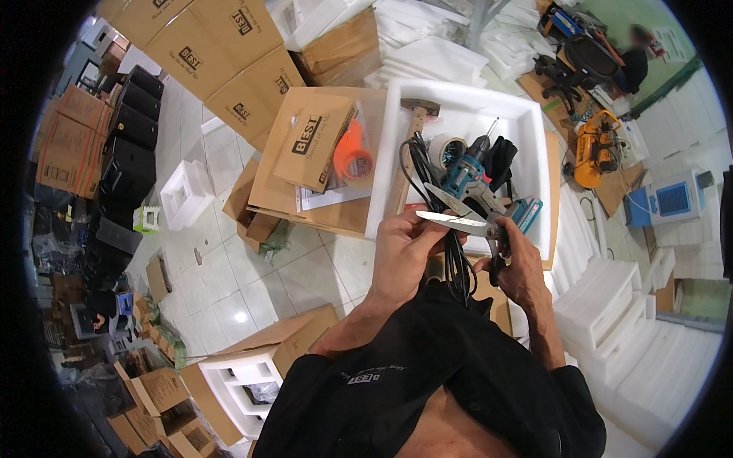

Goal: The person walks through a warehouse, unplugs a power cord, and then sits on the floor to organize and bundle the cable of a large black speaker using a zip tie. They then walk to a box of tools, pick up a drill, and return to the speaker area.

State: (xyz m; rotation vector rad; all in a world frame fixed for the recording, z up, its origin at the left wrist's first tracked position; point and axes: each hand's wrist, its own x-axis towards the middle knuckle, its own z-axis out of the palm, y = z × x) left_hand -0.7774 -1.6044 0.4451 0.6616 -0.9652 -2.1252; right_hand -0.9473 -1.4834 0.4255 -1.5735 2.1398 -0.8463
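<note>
My left hand (402,252) pinches a bundle of black cable (458,275), whose loops hang below the fingers and reach up over the foam tray's edge. Scissors (458,220) with black handles are in my right hand (518,263); their blades are apart and point left, close to the left fingertips and the cable. Beyond both hands is a white foam tray (464,89). In it lie a hammer (421,114), a roll of tape (444,150), a teal cordless drill (467,172), a teal battery (524,214) and a black cloth-like item (500,160).
Left of the tray, a small cardboard box (315,143) and an orange tape dispenser (352,154) rest on a larger carton (269,177). Stacked white foam (601,303) stands at right, near an orange air compressor (592,149). A person (633,66) sits at the far upper right.
</note>
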